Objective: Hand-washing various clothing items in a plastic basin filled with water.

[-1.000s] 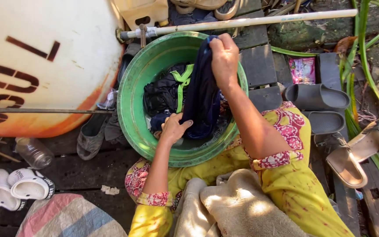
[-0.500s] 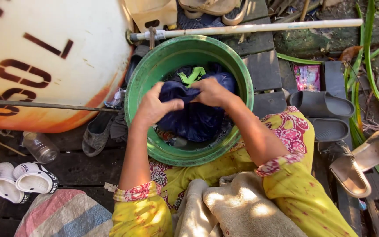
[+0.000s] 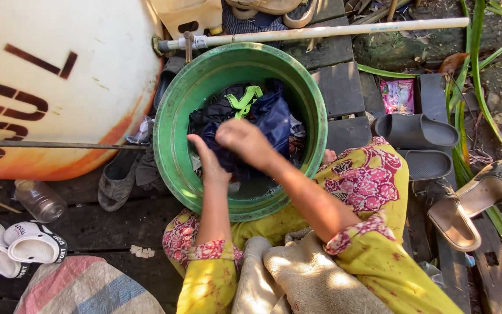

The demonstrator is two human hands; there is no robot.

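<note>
The left hand (image 3: 207,160) has its fingers pressed down on the dark blue garment (image 3: 265,119), gripping its near edge; the right hand (image 3: 244,139) is blurred over the same cloth, so I cannot tell whether its fingers are clenched. The garment lies bunched in the green basin (image 3: 175,145) with a black piece trimmed in bright green (image 3: 240,103). Hard rubbing could slop water over the rim onto the planks (image 3: 338,87), or tip the basin toward the knees. Beyond the basin a small pink sachet (image 3: 398,96) lies flat by grey sandals (image 3: 416,131). Left, a big white tank (image 3: 53,87) bears dark red lettering.
</note>
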